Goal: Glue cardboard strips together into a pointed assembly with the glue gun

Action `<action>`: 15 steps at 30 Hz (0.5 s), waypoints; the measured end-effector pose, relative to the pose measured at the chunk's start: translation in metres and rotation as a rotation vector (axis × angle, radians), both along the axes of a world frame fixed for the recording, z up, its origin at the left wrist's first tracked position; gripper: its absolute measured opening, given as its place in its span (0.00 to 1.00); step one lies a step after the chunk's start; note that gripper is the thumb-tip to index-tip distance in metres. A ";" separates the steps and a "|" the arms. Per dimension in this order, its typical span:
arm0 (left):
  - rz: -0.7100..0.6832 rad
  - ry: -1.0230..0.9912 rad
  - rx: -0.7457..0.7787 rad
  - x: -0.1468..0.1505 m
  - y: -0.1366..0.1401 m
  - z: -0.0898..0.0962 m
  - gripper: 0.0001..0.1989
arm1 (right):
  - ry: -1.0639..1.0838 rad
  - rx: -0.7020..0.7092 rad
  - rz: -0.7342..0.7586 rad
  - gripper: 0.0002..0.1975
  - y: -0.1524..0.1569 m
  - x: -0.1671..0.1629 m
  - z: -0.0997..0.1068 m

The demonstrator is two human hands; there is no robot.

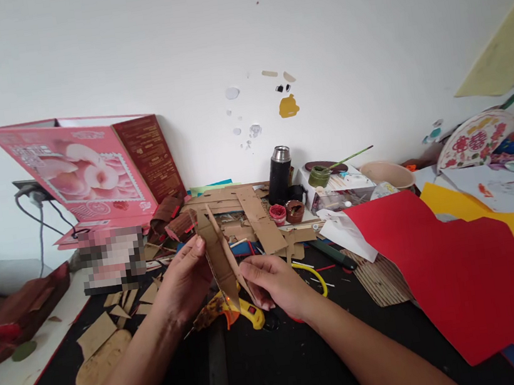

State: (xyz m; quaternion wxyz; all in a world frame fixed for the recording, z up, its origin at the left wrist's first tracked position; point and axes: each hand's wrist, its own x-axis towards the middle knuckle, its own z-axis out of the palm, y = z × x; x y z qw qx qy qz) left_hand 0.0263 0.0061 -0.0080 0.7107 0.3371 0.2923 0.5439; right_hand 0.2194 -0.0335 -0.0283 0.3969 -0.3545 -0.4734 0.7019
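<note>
Left grip [185, 276]: pinching cardboard panel [220, 260] | right grip [275, 280]: pinching cardboard strip [229, 251] | I'd align edges, clear of glue gun [257, 319] below grips

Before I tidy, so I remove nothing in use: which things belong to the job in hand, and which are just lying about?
Job in hand:
Tapered brown cardboard piece, in the left hand
Narrow brown cardboard piece, in the right hand
Yellow glue gun with orange trigger, below, probably

Lying about, apparently:
Large red paper sheet
Black cylindrical flask with silver neck
Pink fruit-printed box
</note>
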 end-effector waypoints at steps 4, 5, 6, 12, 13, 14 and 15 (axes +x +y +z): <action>0.108 -0.083 0.003 -0.006 0.005 0.003 0.21 | 0.055 0.023 -0.069 0.33 0.004 0.003 0.001; 0.128 -0.102 0.008 -0.007 0.005 0.005 0.22 | 0.067 0.031 -0.089 0.33 0.005 0.004 0.001; 0.149 -0.113 0.021 -0.007 0.006 0.007 0.23 | 0.079 0.039 -0.104 0.33 0.005 0.004 0.001; 0.283 -0.024 0.199 0.004 0.000 0.017 0.30 | 0.086 0.033 -0.061 0.32 0.002 0.002 0.003; 0.302 0.008 0.226 0.007 -0.003 0.018 0.30 | 0.093 0.026 -0.063 0.31 0.002 0.001 0.003; 0.321 0.046 0.250 0.010 -0.006 0.017 0.32 | 0.106 0.018 -0.073 0.31 0.003 0.001 0.003; 0.342 0.095 0.273 0.012 -0.010 0.015 0.33 | 0.125 0.016 -0.097 0.31 0.003 0.000 0.003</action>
